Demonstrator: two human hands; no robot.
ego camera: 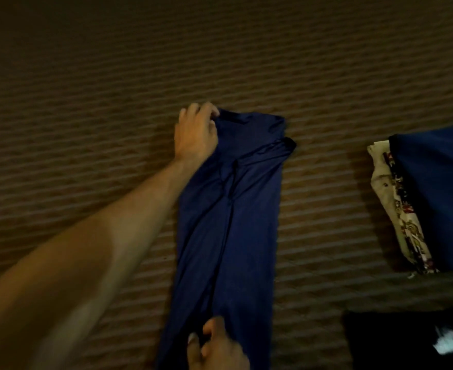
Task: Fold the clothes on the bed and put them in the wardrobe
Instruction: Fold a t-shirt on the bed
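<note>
A dark blue shirt [236, 214] lies lengthwise on the brown striped bed [86, 102], folded into a long narrow strip. My left hand [196, 132] reaches to its far end and grips the fabric at the collar corner. At the near end my right hand [214, 345] pinches the hem between thumb and fingers. The wardrobe is out of view.
To the right lies a pile of folded clothes: a dark blue garment [439, 198] on top of a cream floral one [398, 209]. A black garment with a pale print [406, 343] sits at the lower right corner.
</note>
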